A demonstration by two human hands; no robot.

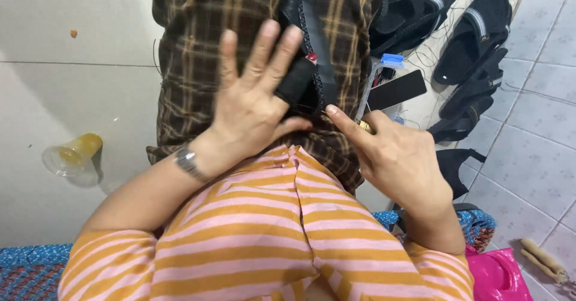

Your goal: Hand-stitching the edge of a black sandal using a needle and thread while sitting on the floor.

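Strap runs lengthwise away down the lap; left hand fingers spread, right hand pinching a brass bit.

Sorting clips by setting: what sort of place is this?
Probably a home workspace on a tiled floor, for assembling footwear: black sandals and loose straps lie beside the person.

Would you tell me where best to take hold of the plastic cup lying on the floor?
Probably around its clear body near the wide mouth, from above: the plastic cup lies on its side on the tiled floor, mouth pointing left, nothing touching it.
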